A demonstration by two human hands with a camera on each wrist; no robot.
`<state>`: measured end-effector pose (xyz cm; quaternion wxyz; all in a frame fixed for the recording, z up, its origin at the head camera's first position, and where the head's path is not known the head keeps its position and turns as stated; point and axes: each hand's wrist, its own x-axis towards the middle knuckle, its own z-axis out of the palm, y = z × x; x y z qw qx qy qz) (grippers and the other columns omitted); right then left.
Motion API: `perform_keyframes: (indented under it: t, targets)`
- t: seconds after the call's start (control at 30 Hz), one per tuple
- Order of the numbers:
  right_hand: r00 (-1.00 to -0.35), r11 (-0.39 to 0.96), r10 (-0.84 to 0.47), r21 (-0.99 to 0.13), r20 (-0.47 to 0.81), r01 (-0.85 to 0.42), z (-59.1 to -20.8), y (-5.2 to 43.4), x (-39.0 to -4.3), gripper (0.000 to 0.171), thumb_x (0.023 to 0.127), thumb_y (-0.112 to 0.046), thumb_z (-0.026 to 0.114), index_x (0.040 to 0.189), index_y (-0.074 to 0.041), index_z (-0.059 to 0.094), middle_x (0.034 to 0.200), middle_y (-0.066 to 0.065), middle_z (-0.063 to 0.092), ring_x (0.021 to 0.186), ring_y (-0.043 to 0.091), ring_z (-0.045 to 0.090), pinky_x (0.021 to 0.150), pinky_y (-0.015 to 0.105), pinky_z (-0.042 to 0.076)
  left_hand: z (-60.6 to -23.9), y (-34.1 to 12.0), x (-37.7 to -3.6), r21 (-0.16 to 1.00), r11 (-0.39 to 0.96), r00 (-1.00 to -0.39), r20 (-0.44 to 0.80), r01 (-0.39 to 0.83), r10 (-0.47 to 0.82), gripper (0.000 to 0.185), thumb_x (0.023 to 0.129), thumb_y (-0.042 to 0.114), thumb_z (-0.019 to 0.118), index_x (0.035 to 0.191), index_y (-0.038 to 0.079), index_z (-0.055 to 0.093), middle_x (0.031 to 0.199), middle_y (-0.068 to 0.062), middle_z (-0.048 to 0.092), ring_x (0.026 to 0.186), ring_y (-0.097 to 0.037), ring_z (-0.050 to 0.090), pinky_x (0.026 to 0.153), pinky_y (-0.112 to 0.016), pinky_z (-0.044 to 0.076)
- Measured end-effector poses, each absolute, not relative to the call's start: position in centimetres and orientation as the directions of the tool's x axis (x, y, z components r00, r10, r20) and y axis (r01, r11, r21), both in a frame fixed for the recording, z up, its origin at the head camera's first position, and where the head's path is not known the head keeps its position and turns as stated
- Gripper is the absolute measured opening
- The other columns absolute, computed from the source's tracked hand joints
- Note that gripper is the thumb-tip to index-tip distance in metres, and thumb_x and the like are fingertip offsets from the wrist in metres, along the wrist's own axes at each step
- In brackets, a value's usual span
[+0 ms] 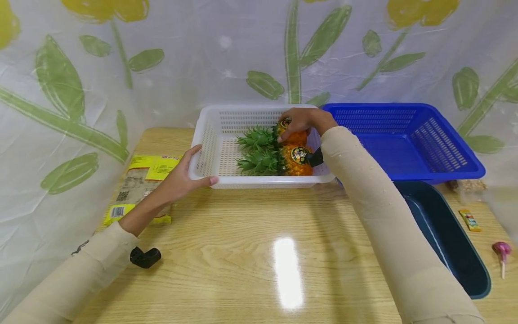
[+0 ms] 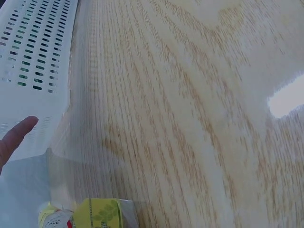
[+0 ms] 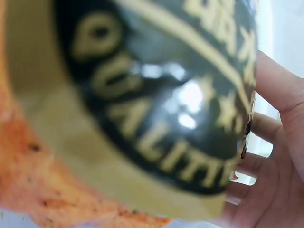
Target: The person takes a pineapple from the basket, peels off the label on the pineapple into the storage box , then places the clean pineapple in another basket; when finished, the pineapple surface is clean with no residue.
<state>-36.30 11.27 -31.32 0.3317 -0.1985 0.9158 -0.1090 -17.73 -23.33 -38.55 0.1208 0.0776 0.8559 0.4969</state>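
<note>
Two orange pineapples lie side by side in the right half of a white plastic basket [image 1: 265, 180], green crowns to the left. My right hand [image 1: 301, 119] reaches in from above and grips the back pineapple [image 1: 297, 138], its fingers and thumb around the body near the crown. The front pineapple [image 1: 297, 168] bears a round black-and-gold label [image 3: 175, 104], which fills much of the right wrist view. At the basket's left front corner rests my left hand [image 1: 184, 175], thumb on the front rim and fingers along the left end. The left wrist view shows one straight finger [image 2: 19, 135] against the basket's outer wall.
A blue basket [image 1: 388, 155] stands right beside the white one. In front of it is a dark green tray [image 1: 445, 234], with a small yellow packet [image 1: 469, 220] and a pink lollipop [image 1: 502, 249] to its right. Left of the white basket lies a yellow bag [image 1: 137, 184].
</note>
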Motion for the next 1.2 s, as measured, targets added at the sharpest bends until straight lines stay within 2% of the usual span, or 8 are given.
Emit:
perform_keyframes:
  t: [0.3, 0.57, 0.8, 0.97, 1.2]
  targets:
    - [-0.687, 0.892, -0.451, -0.304, -0.569, -0.334, -31.44, 11.23, -36.65, 0.088, 0.090, -0.047, 0.071, 0.160, -0.021, 0.025, 0.168, 0.014, 0.010, 0.126, 0.031, 0.050, 0.088, 0.044, 0.055, -38.60, -23.40, -17.80, 0.879, 0.477, -0.959, -0.111, 0.029, 0.263, 0.106, 0.089, 0.033, 0.077, 0.162, 0.028, 0.002, 0.156, -0.020, 0.032, 0.137, -0.039, 0.044, 0.106, -0.056, 0.041]
    - [-0.703, 0.888, -0.457, -0.316, -0.544, -0.333, -31.45, 11.41, -36.55, 0.087, 0.089, -0.046, 0.074, 0.159, -0.022, 0.029, 0.167, 0.013, 0.014, 0.128, 0.030, 0.048, 0.088, 0.043, 0.055, -38.63, -23.43, -17.85, 0.872, 0.488, -0.958, -0.113, 0.031, 0.264, 0.105, 0.089, 0.034, 0.077, 0.162, 0.028, 0.001, 0.156, -0.021, 0.032, 0.136, -0.040, 0.044, 0.105, -0.057, 0.042]
    - [-0.714, 0.878, -0.470, -0.360, -0.519, -0.317, -31.79, 11.77, -36.58, 0.084, 0.088, -0.046, 0.075, 0.157, -0.027, 0.031, 0.166, 0.009, 0.017, 0.105, 0.027, 0.053, 0.081, 0.042, 0.052, -38.64, -23.39, -17.86, 0.875, 0.482, -0.956, -0.108, 0.038, 0.272, 0.105, 0.090, 0.033, 0.076, 0.162, 0.026, 0.001, 0.155, -0.021, 0.032, 0.136, -0.040, 0.044, 0.105, -0.057, 0.042]
    - [-0.718, 0.871, -0.479, -0.374, -0.505, -0.318, -31.65, 11.79, -36.59, 0.081, 0.089, -0.043, 0.075, 0.156, -0.025, 0.034, 0.166, 0.009, 0.017, 0.105, 0.027, 0.053, 0.080, 0.044, 0.053, -38.74, -23.37, -17.96, 0.879, 0.475, -0.956, -0.104, 0.040, 0.274, 0.105, 0.089, 0.032, 0.076, 0.162, 0.027, 0.001, 0.155, -0.021, 0.033, 0.134, -0.039, 0.046, 0.105, -0.056, 0.042]
    - [-0.725, 0.858, -0.499, -0.392, -0.475, -0.333, -31.19, 11.65, -36.46, 0.081, 0.088, -0.042, 0.077, 0.155, -0.024, 0.036, 0.164, 0.011, 0.021, 0.089, 0.023, 0.051, 0.078, 0.046, 0.050, -38.79, -23.36, -18.01, 0.883, 0.468, -0.955, -0.103, 0.042, 0.278, 0.104, 0.090, 0.032, 0.076, 0.162, 0.027, 0.001, 0.155, -0.020, 0.033, 0.133, -0.039, 0.047, 0.103, -0.055, 0.044]
